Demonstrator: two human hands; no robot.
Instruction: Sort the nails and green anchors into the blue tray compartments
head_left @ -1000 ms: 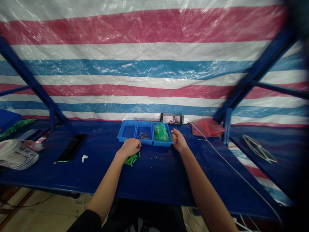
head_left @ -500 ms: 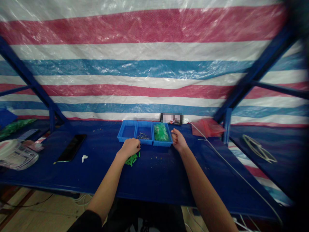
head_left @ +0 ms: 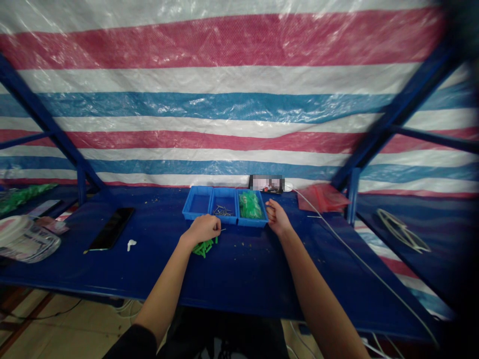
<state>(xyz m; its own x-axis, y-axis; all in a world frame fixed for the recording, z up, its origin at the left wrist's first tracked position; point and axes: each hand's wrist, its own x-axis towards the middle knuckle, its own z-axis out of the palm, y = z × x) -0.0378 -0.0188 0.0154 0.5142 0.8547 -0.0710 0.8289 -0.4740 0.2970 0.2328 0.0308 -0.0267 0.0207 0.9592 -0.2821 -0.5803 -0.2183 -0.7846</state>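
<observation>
Grip pinching one screw (head_left: pixel 223 230), left hand (head_left: pixel 204 230); right hand (head_left: pixel 277 218) curled, beside three blue bins (head_left: pixel 224 189)

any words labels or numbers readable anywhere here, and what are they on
Nothing here can be read.
Dark object behind the blue compartment tray: a pixelated patch, unreadable.
Clear plastic package at far left: pinkish print, too blurred to read.

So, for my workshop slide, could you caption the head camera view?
Left hand over green plastic pieces beside a blue three-compartment tray; right hand at its corner.
</observation>
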